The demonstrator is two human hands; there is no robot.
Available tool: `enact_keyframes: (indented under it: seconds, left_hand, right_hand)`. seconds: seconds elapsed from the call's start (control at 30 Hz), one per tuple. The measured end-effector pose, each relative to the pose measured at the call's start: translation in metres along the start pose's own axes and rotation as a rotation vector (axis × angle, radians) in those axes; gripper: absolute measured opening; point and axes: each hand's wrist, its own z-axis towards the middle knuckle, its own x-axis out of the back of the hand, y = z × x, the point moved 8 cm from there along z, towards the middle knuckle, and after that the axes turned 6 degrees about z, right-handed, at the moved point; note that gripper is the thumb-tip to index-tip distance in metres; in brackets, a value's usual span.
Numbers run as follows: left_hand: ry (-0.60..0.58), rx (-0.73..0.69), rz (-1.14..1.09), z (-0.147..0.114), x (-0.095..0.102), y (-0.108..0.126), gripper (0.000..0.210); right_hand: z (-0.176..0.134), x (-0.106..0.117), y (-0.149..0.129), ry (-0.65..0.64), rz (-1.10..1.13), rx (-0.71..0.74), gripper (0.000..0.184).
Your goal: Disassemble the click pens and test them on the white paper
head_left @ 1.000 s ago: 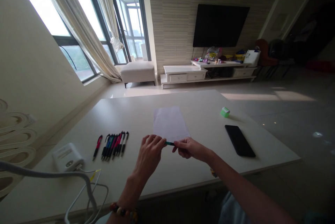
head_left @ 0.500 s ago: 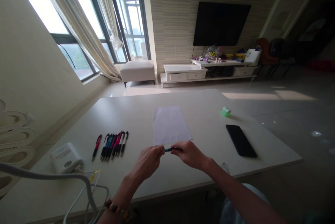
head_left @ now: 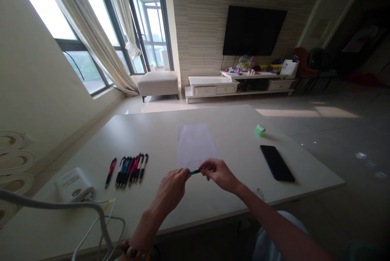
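Between my two hands a teal and black pen (head_left: 195,171) lies nearly level, just over the near edge of a white sheet of paper (head_left: 196,143). My left hand (head_left: 173,185) is closed on its left end, and the fingers of my right hand (head_left: 219,174) pinch its dark right end. Both ends of the pen are partly hidden by fingers. To the left, a row of several pens (head_left: 131,171) with coloured barrels and black grips rests on the table, and a single red and black pen (head_left: 110,172) lies a little apart from them.
The white table (head_left: 146,131) carries a black phone (head_left: 277,163) and a small green container (head_left: 260,130) on the right. At the left stand a white box-shaped device (head_left: 74,185) and looped cables (head_left: 103,220). The table's front edge runs close below my forearms.
My right hand's fingers have shifted their hold at the pen's right end, lifting slightly and showing more of the barrel. The left hand keeps its grip. The view has moved slightly.
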Motion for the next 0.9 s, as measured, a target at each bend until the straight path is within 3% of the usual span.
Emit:
enact_keyframes:
  seconds: [0.8, 0.9]
  left_hand:
    - [0.044, 0.007, 0.062, 0.000, -0.006, 0.001, 0.023]
    - [0.044, -0.002, 0.057, 0.001, -0.005, 0.004, 0.022]
  right_hand:
    - [0.000, 0.005, 0.000, 0.047, -0.040, -0.024, 0.032]
    - [0.001, 0.011, -0.004, 0.105, -0.062, 0.037, 0.025]
